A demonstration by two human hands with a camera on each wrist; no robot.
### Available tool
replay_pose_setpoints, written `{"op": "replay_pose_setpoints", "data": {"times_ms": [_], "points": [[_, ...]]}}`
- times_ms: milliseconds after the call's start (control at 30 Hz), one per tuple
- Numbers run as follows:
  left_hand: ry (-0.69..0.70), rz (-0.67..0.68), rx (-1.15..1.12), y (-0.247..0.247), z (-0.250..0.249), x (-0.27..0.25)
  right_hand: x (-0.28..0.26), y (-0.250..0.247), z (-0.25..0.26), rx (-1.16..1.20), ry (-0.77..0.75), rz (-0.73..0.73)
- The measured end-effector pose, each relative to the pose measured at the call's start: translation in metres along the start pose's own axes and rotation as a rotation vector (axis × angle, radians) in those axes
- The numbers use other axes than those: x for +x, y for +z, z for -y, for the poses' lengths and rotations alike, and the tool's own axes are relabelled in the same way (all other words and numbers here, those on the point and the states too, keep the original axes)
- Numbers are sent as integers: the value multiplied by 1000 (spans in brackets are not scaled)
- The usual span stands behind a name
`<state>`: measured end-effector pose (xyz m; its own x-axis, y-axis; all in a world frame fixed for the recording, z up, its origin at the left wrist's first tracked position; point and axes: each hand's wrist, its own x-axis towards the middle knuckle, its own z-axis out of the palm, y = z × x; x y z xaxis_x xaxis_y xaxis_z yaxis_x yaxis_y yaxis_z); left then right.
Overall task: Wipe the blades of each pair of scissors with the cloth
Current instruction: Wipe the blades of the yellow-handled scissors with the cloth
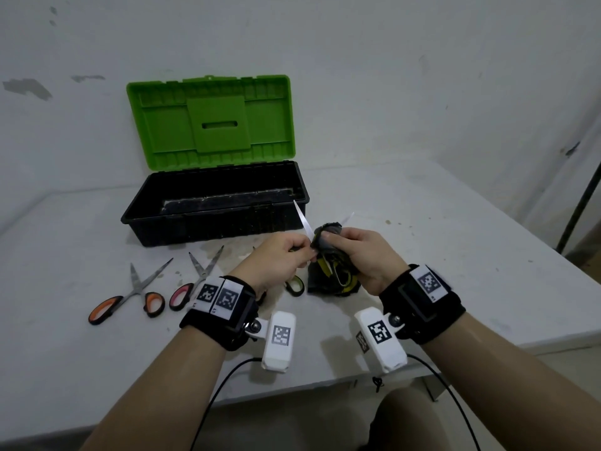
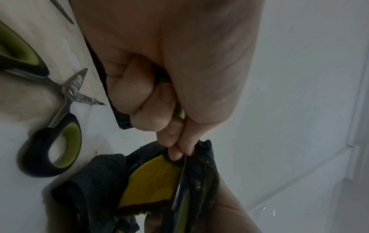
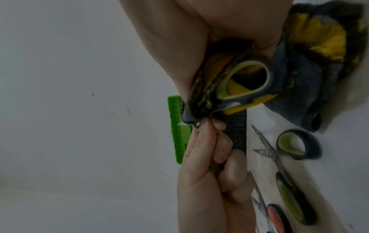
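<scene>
head view: the held green-handled scissors (image 1: 300, 219) are lifted off the surface (image 1: 455, 242) just in front of the open toolbox (image 1: 214, 203), blades spread in a v so that each edge can be reached singly. the left hand (image 1: 276, 262) is curled tight round one handle, which steadies the tool and keeps the bare blade pointing up toward the toolbox and away from the body. the right hand (image 1: 361, 252) is closed on the dark cloth (image 1: 328, 242), bunched round the other blade, whose tip pokes out above the fabric; the padding likely guards the fingers from the edge. the cloth's tail, dark with yellow patches, hangs down to the surface below the hands. left of the toolbox's front, the orange-handled scissors (image 1: 130, 297) and pink-handled scissors (image 1: 195, 281) lie open, blades toward the toolbox, within easy reach. a second green-handled pair (image 2: 49, 126) lies beneath the left hand. whether those three have been wiped, i cannot tell.
</scene>
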<state>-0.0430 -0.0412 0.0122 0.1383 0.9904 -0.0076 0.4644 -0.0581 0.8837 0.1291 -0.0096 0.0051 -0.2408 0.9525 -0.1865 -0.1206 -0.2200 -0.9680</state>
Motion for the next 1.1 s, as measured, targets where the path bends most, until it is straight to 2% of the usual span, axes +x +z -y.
{"op": "replay_pose_setpoints", "data": {"times_ms": [233,367,433,600,800,933,1100], "points": [[25,16,0,0,0,1,-1,-3,8,112,-13,-73],[30,17,40,0,6,-5,13,-28,24,220,-89,-297],[-9,4,-19,-2,11,-9,17,-43,25,250,-114,-363],[-17,-34,-71,-10,13,-5,3,-29,3,161,-87,-128],[9,-8,-43,-3,5,-1,-1,-11,-1,-12,-106,11],[10,45,-21,-2,4,0,-2,-8,2,-110,-2,116],[51,74,15,0,2,1,-3,-6,3,-106,10,36]]}}
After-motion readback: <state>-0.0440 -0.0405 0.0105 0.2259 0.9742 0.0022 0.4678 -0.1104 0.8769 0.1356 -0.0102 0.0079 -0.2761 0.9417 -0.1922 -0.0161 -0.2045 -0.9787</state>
